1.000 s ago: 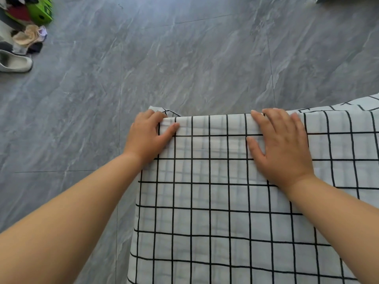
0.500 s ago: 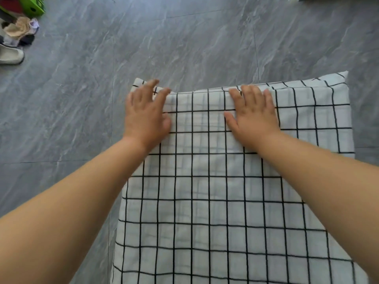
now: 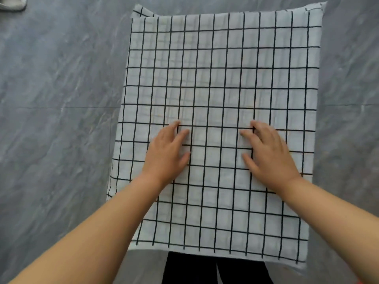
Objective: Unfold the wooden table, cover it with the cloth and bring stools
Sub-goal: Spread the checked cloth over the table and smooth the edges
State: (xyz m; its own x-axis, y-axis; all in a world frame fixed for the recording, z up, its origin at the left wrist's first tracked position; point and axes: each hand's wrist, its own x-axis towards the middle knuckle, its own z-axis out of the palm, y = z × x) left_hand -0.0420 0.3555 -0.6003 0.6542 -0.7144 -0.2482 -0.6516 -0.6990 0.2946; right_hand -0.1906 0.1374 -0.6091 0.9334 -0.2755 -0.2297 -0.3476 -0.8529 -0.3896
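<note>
a pale shoe [image 3: 12, 5] lay at the far upper left, well beyond the left fingertips, on the grey marbled tile floor [image 3: 57, 119]. the left hand [image 3: 166, 154] lay flat on the cloth [image 3: 221, 68], fingers straight and slightly spread, grasping nothing, tips pointing away from the person. the cloth, white with a black grid, was spread as a rectangle whose long axis ran away from the person, in line with the fingers. its far short edge lay well beyond the fingertips, and its near short edge lay behind the wrists, just over dark trousers [image 3: 205, 269]. its far left corner was rumpled into a small fold. the wooden table beneath was wholly hidden by the cloth. a bare stretch of grid lay between the two thumbs. the right hand [image 3: 268, 154] rested flat likewise, fingers released and holding nothing, with the cloth's right edge near its little finger and grey floor past that
</note>
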